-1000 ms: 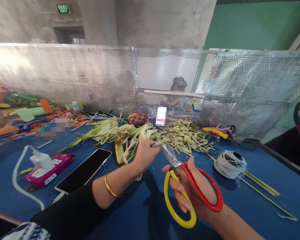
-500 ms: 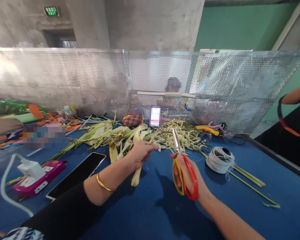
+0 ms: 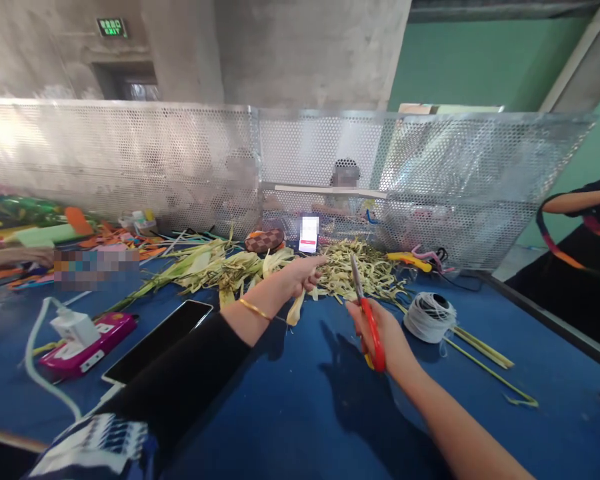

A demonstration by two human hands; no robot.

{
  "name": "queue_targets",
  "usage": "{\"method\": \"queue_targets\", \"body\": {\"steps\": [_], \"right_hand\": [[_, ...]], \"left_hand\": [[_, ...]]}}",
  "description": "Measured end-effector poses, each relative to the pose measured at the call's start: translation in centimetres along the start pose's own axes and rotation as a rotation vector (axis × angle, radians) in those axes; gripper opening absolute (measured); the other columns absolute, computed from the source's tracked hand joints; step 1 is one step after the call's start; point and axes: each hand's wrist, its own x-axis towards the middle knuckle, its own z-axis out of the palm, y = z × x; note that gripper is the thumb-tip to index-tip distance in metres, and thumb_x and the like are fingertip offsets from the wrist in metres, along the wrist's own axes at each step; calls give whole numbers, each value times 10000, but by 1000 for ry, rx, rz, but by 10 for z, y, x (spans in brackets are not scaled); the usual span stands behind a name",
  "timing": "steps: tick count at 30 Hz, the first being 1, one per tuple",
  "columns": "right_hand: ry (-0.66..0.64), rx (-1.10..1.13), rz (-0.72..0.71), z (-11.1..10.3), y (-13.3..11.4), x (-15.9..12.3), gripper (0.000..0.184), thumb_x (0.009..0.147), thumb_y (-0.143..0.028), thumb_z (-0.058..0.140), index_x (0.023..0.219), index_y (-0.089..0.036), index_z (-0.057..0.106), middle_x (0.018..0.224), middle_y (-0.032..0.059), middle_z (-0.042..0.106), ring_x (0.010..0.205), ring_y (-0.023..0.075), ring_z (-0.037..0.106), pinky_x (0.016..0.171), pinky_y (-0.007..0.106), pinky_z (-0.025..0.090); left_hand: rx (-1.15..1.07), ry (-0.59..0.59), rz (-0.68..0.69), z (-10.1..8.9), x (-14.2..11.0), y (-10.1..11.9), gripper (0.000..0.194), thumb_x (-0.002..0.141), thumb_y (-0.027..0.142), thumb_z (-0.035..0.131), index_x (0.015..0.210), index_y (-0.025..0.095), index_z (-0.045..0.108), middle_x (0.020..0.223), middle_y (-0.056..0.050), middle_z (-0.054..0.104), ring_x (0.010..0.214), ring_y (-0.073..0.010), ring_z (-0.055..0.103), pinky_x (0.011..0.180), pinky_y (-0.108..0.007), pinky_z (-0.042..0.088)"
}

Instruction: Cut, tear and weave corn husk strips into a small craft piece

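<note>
My left hand (image 3: 304, 275) reaches forward with its lower fingers curled and the index finger stretched out. A pale corn husk (image 3: 295, 311) hangs from under it, gripped in the curled fingers. My right hand (image 3: 380, 330) holds scissors (image 3: 373, 333) with red and yellow handles, blades pointing up and away from me and looking closed. Just beyond my left hand lies a heap of shredded husk strips (image 3: 357, 270). Longer pale green husks (image 3: 220, 270) are piled to the left.
Right of the scissors stands a spool of white string (image 3: 430, 319) beside thin stalks (image 3: 483, 348). On the left are a large black phone (image 3: 163, 340) and a magenta power strip (image 3: 93, 353). A lit phone (image 3: 309, 233) and a checked pouch (image 3: 265, 241) stand before the perforated screen (image 3: 180, 160).
My left hand has moved forward and slightly right, carrying the corn husk towards the heap. The scissors have turned more edge-on and their handles sit slightly higher in view.
</note>
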Motion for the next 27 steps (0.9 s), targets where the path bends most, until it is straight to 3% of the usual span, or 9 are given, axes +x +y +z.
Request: {"method": "queue_targets", "body": {"steps": [2, 4, 7, 11, 16, 20, 23, 25, 27], "right_hand": [[-61, -432, -62, -3, -3, -2, 332, 796, -516, 524, 913, -206, 548, 629, 20, 631, 542, 189, 604, 487, 260, 379], [-144, -783, -128, -2, -9, -8, 342, 787, -474, 555, 970, -186, 562, 754, 89, 688, 704, 245, 652, 553, 276, 381], [-285, -1012, -256, 3, -15, -20, 336, 759, -403, 596, 1017, -189, 591, 809, 110, 713, 767, 281, 668, 570, 284, 373], [-346, -1021, -413, -1, -12, -30, 379, 741, -231, 579, 1117, -221, 619, 893, 97, 712, 814, 261, 673, 617, 288, 411], [-224, -1026, -635, -14, -8, -26, 290, 747, -217, 606, 1032, -227, 660, 953, 80, 673, 737, 222, 667, 630, 305, 470], [116, -962, -1042, 0, -18, -21, 356, 848, -210, 519, 1200, -177, 563, 1105, 134, 625, 937, 242, 630, 763, 347, 498], [38, -947, -1303, 15, -27, -19, 348, 893, -134, 420, 1206, -189, 564, 1089, 128, 634, 973, 215, 607, 808, 340, 482], [-9, -871, -1321, 19, -30, -16, 320, 889, -109, 403, 1103, -202, 622, 1004, 103, 661, 892, 195, 620, 772, 326, 484], [70, -685, -1175, 18, -30, -12, 238, 887, -165, 441, 973, -201, 659, 923, 91, 676, 832, 193, 625, 747, 322, 488]], "left_hand": [[-121, -17, -15, -8, -24, -9, 235, 843, 397, 550, 819, 168, 503, 560, 40, 426, 396, -34, 270, 366, -158, 135], [-197, -54, -20, -16, -47, -19, 211, 883, 331, 487, 793, 143, 518, 554, 47, 408, 378, -19, 252, 347, -144, 127], [-329, -157, -53, -22, -72, -36, 206, 892, 217, 449, 736, 121, 542, 554, 41, 440, 369, -14, 306, 327, -136, 178], [-492, -168, -72, -22, -83, -49, 186, 863, 198, 489, 763, 99, 612, 629, -21, 598, 548, -82, 575, 528, -184, 474], [-677, -201, -102, -19, -82, -51, 124, 801, 165, 569, 863, 96, 651, 783, -62, 697, 745, -137, 656, 808, -290, 514], [-705, -224, -122, -14, -78, -59, 123, 810, 188, 555, 846, 118, 649, 726, -29, 681, 665, -122, 638, 738, -262, 510], [-649, -283, -175, -7, -74, -68, 171, 831, 217, 509, 753, 118, 625, 612, -19, 631, 546, -115, 587, 599, -222, 484], [-587, -280, -218, -3, -74, -73, 226, 851, 272, 490, 717, 124, 594, 563, -15, 599, 487, -113, 551, 539, -220, 459], [-503, -206, -189, -1, -77, -75, 314, 882, 377, 448, 736, 129, 573, 556, -17, 593, 470, -115, 543, 522, -228, 453]]}}
